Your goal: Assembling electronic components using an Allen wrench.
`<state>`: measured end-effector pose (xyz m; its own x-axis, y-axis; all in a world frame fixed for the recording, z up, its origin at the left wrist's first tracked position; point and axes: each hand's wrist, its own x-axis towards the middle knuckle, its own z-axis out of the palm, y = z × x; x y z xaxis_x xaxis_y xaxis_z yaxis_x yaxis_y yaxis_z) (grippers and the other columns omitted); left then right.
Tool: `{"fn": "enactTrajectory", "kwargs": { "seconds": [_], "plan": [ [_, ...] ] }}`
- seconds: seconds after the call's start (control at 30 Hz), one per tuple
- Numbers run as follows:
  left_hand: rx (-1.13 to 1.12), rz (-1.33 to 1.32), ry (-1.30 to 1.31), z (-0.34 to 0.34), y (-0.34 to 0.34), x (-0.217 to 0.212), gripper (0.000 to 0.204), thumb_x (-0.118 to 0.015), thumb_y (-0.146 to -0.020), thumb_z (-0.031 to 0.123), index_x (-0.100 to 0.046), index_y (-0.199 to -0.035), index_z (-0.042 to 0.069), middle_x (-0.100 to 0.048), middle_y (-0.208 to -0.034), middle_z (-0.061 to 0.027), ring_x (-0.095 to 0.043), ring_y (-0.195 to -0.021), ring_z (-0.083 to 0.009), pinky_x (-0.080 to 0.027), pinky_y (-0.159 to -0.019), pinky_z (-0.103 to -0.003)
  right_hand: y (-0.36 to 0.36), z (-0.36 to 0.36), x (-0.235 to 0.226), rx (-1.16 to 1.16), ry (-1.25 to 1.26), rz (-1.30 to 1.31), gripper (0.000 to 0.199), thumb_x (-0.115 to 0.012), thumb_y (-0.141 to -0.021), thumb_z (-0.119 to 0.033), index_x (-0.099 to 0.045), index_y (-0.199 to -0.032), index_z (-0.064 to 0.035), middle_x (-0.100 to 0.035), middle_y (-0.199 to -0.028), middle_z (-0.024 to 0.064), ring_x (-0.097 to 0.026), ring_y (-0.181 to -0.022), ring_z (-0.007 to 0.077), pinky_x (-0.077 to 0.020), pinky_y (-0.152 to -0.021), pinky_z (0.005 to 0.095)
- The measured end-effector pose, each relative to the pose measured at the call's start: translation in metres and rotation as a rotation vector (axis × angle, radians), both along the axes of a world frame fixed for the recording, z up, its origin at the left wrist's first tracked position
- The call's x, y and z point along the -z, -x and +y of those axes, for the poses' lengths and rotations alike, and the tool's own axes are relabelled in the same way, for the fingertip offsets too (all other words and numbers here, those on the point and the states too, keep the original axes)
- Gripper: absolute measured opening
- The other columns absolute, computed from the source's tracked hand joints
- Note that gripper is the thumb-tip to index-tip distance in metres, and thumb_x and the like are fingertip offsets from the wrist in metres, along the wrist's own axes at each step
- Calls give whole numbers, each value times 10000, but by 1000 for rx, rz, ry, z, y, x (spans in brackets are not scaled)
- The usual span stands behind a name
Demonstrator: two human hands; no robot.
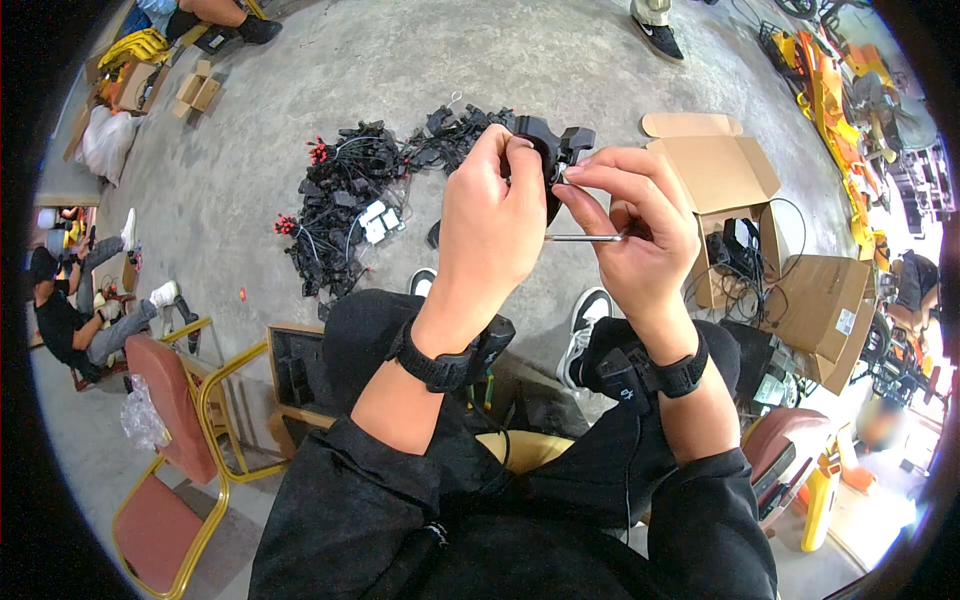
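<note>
My left hand point(490, 215) is closed around a curved black plastic part point(536, 130), held up in front of my knees. Close against that part, the thumb and forefinger of my right hand point(648, 225) pinch at a small light-coloured piece too tiny to name. The curled fingers of the same hand also keep hold of a screwdriver point(585, 238). Its thin metal shaft points left toward my left hand, and the handle is hidden in my palm. Below the hands, on the floor, lies a pile of black parts with cables point(340, 215), some with red ends.
An open cardboard box point(708, 285) with black cabled parts stands on the right, beside another carton point(825, 310). Reddish chairs with gold frames point(170, 400) are at the left. One person point(75, 310) sits far left; another's shoe point(658, 38) shows at the top.
</note>
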<state>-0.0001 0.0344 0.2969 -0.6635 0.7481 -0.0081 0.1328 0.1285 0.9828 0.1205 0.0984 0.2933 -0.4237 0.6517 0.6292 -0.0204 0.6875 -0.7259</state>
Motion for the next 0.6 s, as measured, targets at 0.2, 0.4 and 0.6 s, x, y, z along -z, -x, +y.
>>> {"fn": "enactTrajectory", "kwargs": {
  "seconds": [0.2,0.4,0.6],
  "plan": [
    [8,-22,-2,0,1,2,279,-486,-1009,209,-564,-869,-19,-576,-635,-122,-538,-583,-162,-440,-574,-352,0,-2,-2,33,56,-58,235,-831,-761,-38,-753,-975,-95,-653,-897,10,-470,-551,30,-334,-442,212],
    [12,2,-1,-1,0,4,280,-480,-1010,214,-567,-887,-22,-593,-654,-148,-567,-591,-198,-450,-590,-363,-3,-2,-8,48,68,-147,209,-821,-780,-70,-768,-976,-117,-641,-821,1,-487,-547,43,-344,-443,215],
    [4,78,29,1,-1,4,283,-478,-1010,225,-571,-898,-17,-615,-662,-181,-625,-607,-300,-465,-596,-400,-1,-3,-8,99,129,-177,223,-820,-779,-76,-776,-987,-144,-632,-808,-2,-500,-551,51,-359,-445,217]
  ]
}}
